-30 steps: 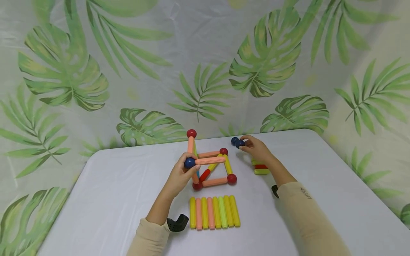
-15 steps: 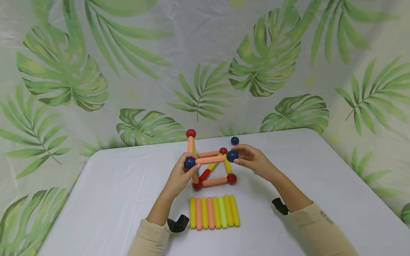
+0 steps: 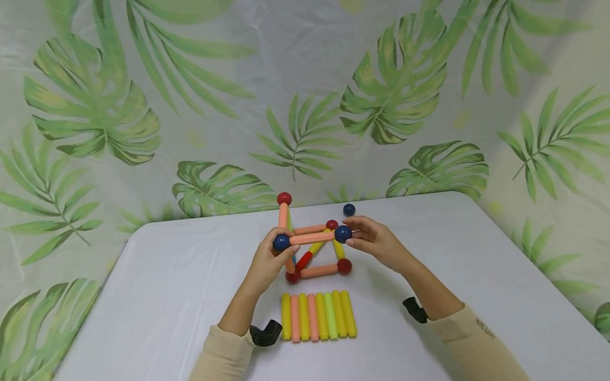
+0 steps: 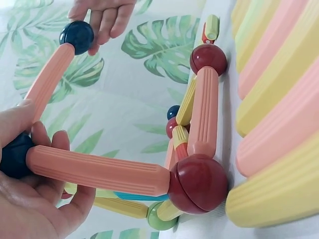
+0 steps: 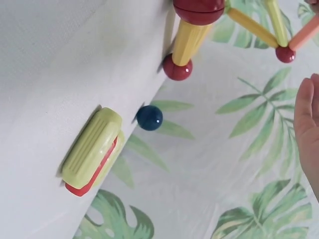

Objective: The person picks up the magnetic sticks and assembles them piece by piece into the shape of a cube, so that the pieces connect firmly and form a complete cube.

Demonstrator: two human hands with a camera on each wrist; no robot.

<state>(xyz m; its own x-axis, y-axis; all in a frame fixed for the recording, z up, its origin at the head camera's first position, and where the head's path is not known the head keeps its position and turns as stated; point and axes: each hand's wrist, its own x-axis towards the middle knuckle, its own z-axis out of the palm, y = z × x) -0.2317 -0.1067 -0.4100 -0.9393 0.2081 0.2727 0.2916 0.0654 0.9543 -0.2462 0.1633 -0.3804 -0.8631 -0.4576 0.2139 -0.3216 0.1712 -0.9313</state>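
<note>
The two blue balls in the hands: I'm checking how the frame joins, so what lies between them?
A salmon ribbed stick spans from the left hand's blue ball to the right hand's blue ball, clear in the head view.

Stick row (image 3: 317, 316) — barrier between wrists

Our left hand (image 3: 271, 259) curls its fingers at nine o'clock; our right hand (image 3: 376, 242) pinches with fingertips at three o'clock, forearms angled inward.
</note>
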